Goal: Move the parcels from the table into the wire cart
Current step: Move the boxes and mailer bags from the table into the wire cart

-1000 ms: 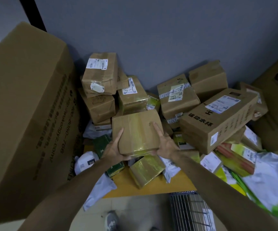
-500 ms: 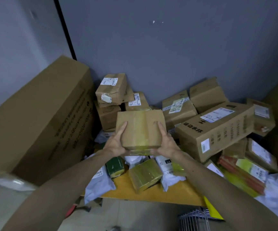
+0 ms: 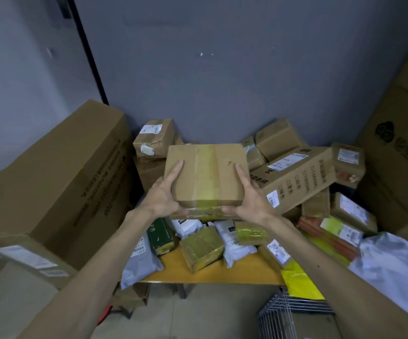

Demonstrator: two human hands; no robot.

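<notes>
Parcel (image 3: 206, 174) clamped btwn left hand (image 3: 164, 201) & right hand (image 3: 254, 204) fingers (image 3: 241, 176), above table (image 3: 234, 274).

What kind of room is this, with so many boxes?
Probably a parcel sorting or pickup room. Taped cardboard parcels with shipping labels are heaped on the table, grey mailer bags lie among them, and a wire cart stands in front. The left hand and right hand hold one taped box.

Taped cardboard parcel (image 3: 206, 176) gripped by left hand (image 3: 164, 198), right hand (image 3: 250, 201), above table (image 3: 234, 272)
</notes>
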